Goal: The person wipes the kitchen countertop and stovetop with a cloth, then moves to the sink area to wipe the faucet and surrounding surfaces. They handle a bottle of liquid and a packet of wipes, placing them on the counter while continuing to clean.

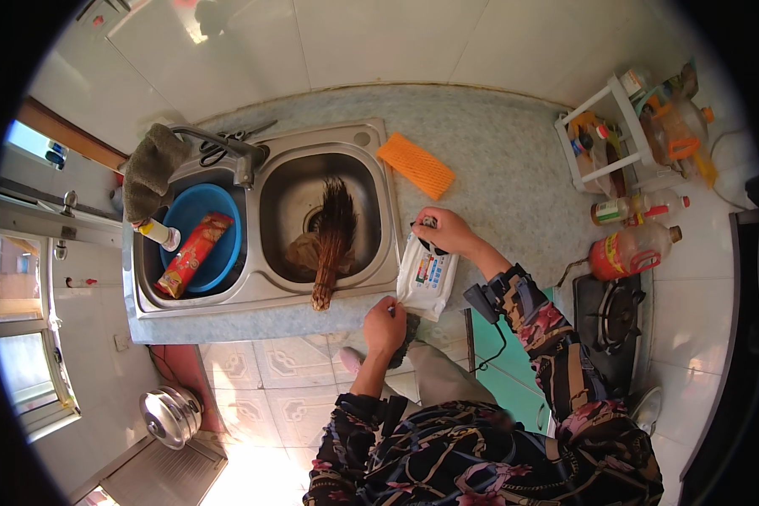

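Note:
A white soft pack of wipes bearing coloured print lies at the counter's front edge, right of the sink. My right hand grips its far end, with a small black part under the fingers that I cannot identify. At the pack's near left corner, my left hand pinches the edge. Just below that hand shows a dark, rough-textured thing, mostly hidden. Beyond the pack, an orange foam net sleeve rests on the counter beside the sink rim.
In the right basin of the steel sink a twig brush leans over the front rim. The left basin holds a blue plastic bowl with a red packet. Bottles, a white rack and a gas stove stand right.

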A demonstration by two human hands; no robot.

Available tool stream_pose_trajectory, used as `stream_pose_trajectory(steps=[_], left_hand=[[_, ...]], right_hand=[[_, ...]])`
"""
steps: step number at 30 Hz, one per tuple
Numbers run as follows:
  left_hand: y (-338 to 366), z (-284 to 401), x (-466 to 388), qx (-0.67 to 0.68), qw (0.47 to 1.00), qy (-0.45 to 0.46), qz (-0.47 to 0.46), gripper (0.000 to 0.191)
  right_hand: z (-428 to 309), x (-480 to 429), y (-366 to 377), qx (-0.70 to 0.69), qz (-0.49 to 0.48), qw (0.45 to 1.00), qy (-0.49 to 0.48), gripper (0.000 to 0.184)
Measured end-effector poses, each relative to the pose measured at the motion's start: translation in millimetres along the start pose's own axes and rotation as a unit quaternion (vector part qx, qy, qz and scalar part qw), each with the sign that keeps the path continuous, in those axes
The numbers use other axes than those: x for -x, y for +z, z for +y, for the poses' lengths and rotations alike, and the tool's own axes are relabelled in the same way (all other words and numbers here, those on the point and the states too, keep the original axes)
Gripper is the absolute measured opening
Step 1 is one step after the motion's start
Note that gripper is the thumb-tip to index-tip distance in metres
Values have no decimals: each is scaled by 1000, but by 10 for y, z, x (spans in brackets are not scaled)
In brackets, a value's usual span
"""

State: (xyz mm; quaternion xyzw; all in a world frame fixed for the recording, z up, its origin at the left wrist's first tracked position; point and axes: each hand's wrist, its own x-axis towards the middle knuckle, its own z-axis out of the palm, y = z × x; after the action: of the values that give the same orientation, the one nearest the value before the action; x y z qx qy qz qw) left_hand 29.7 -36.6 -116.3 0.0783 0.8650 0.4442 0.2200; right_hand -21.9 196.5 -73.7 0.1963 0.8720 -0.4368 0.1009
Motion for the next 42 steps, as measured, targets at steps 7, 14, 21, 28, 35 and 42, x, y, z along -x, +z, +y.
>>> stream_pose_trajectory(steps=[7, 14, 21, 28, 35, 42], left_hand=[[-26, 35, -1, 1, 1000, -9, -8, 18], [-69, 37, -27, -3, 999, -35, -28, 19], [-60, 56, -2, -5, 999, -31, -33, 19], [-103, 105, 1, -8, 999, -40, -36, 18], [-49, 75, 27, -5, 999, -27, -31, 18], [-41, 81, 11, -31, 999, -14, -28, 19]], right_hand=[[-53, 59, 308, 203, 139, 961, -129, 17], [128, -152, 164, -72, 188, 979, 42, 18], [54, 68, 103, 157, 64, 981, -90, 21], [201, -25, 85, -22, 241, 969, 52, 17], [300, 235, -186, 23, 79, 990, -115, 18], [202, 183, 188, 154, 162, 974, -41, 13]])
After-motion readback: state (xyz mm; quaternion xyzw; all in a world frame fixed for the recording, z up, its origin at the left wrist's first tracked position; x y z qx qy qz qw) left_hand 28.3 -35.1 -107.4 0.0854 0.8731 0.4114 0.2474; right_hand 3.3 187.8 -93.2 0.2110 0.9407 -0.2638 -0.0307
